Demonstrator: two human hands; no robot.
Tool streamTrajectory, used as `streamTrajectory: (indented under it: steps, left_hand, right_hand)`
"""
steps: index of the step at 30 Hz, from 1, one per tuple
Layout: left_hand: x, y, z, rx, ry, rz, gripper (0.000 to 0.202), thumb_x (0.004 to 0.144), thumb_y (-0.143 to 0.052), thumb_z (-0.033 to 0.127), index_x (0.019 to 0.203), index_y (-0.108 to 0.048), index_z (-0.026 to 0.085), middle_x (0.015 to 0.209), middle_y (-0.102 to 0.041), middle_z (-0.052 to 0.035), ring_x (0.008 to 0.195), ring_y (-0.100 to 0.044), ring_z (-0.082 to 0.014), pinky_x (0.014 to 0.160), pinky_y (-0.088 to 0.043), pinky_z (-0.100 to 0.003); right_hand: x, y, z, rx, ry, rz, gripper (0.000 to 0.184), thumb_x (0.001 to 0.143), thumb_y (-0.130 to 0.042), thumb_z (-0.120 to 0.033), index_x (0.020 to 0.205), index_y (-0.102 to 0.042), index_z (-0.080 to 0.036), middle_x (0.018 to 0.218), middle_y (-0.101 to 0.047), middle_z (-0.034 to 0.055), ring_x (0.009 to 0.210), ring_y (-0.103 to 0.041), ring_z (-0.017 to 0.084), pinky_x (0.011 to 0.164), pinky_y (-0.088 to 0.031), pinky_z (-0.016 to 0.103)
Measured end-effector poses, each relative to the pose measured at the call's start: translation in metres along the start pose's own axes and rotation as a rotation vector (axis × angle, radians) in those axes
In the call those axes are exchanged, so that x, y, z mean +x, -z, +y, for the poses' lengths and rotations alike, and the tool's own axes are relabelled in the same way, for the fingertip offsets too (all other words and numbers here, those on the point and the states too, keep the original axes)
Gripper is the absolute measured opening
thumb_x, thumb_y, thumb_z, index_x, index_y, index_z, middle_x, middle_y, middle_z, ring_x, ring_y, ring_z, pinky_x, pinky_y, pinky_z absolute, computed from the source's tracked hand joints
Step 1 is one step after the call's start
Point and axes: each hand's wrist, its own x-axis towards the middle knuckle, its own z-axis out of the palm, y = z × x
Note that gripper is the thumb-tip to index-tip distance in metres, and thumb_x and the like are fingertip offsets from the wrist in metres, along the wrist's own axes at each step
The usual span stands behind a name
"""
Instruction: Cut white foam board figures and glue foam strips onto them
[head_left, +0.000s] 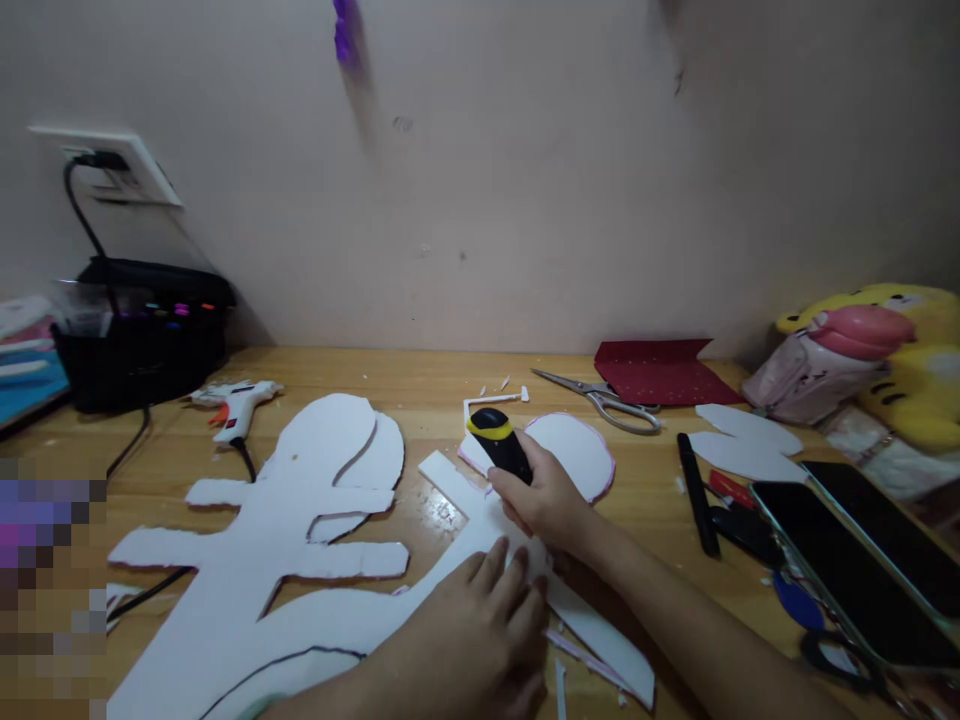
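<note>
My right hand (555, 495) is wrapped round the black and yellow handle of a utility knife (501, 445); the blade is hidden behind my fingers. Below it, my left hand (472, 625) lies with fingers spread on a white foam board piece (480, 530) with narrow arms. A rounded white foam board piece (574, 455) is just beyond my right hand. To the left lies a large white foam board cutout (262, 520) with a round top and several side arms. Thin offcuts (589, 655) lie beside my right forearm.
At the back left are a white glue gun (244, 408) with its cord and a black bag (142, 340). Scissors (604, 400) lie by a dark red sheet (664, 372). On the right are white oval pieces (746, 455), a black pen (697, 495), phones (847, 570) and a yellow plush toy (926, 370).
</note>
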Motion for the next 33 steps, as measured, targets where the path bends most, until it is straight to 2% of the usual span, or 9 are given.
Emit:
streamTrajectory:
  steps: [4,12,21,29,33]
  left_hand:
    - [0.0017,0.0052,-0.0008,0.023,-0.009,0.003,0.055,0.095,-0.052,0.048,0.132,-0.052,0.008,0.131,-0.061,-0.0209,0.122,-0.057,-0.0368,0.097,-0.051,-0.044]
    - [0.0023,0.0095,0.0,0.042,-0.02,0.001,0.054,0.097,-0.05,0.047,0.131,-0.053,0.005,0.131,-0.061,-0.0236,0.122,-0.057,-0.037,0.093,-0.052,-0.044]
    - [0.0009,0.0067,-0.0007,0.005,-0.009,-0.012,0.055,0.097,-0.049,0.049,0.134,-0.051,0.008,0.133,-0.06,-0.0224,0.126,-0.054,-0.038,0.095,-0.051,-0.046]
    - [0.0004,0.0044,-0.0001,0.019,-0.023,0.066,0.054,0.093,-0.054,0.049,0.126,-0.057,0.007,0.133,-0.06,-0.0221,0.122,-0.057,-0.0376,0.093,-0.053,-0.043]
    - [0.0,0.0051,-0.0001,0.024,-0.012,0.041,0.053,0.095,-0.05,0.05,0.128,-0.056,0.008,0.133,-0.06,-0.0214,0.124,-0.056,-0.0371,0.094,-0.052,-0.044]
  right_hand:
    - [0.0058,-0.002,-0.0028,-0.013,0.016,-0.013,0.01,0.084,-0.057,-0.032,0.085,-0.05,-0.025,0.042,-0.041,-0.0133,0.03,-0.031,0.008,0.035,-0.021,0.021]
    - [0.0057,-0.0037,-0.001,-0.02,0.023,0.006,0.008,0.083,-0.058,-0.03,0.085,-0.052,-0.025,0.046,-0.041,-0.0117,0.035,-0.033,0.008,0.038,-0.025,0.022]
    - [0.0063,-0.0037,-0.0008,-0.033,0.052,-0.007,0.007,0.084,-0.059,-0.028,0.088,-0.055,-0.025,0.046,-0.042,-0.0115,0.036,-0.034,0.009,0.038,-0.025,0.022]
    - [0.0059,-0.0038,0.004,-0.052,0.022,-0.016,0.008,0.083,-0.058,-0.026,0.09,-0.054,-0.025,0.049,-0.044,-0.0107,0.038,-0.037,0.009,0.04,-0.027,0.022]
    - [0.0058,-0.004,0.0058,-0.034,0.013,-0.02,0.008,0.083,-0.059,-0.027,0.089,-0.054,-0.024,0.051,-0.043,-0.0103,0.038,-0.037,0.009,0.039,-0.026,0.022]
